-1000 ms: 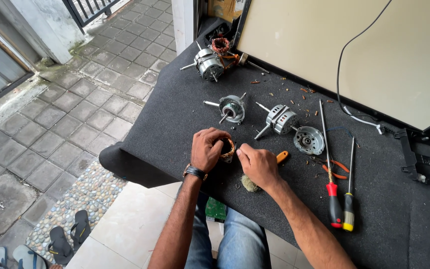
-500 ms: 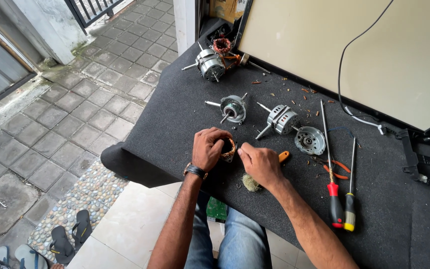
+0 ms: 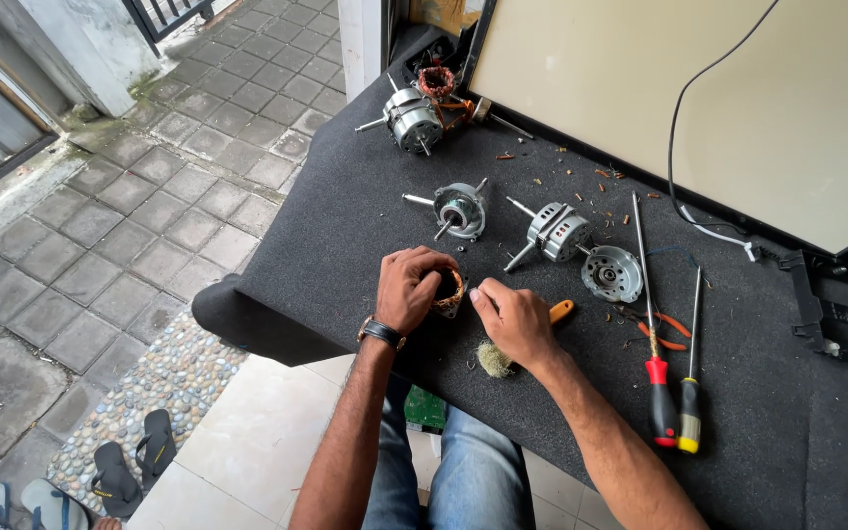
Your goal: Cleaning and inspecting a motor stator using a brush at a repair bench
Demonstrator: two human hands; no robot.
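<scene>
Left hand (image 3: 412,290) clenched around copper-wound stator (image 3: 450,291), near edge of dark mat (image 3: 345,236). Right hand (image 3: 514,319) closed on brush (image 3: 503,355), orange handle poking right. Motor parts apart: housings (image 3: 458,208) far, unassembled. Screwdrivers (image 3: 662,393) idle, right.

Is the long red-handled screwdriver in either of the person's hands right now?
No, the long red-handled screwdriver lies on the black mat, apart from the right hand, while the left hand grips a copper-wound stator ring.
</scene>
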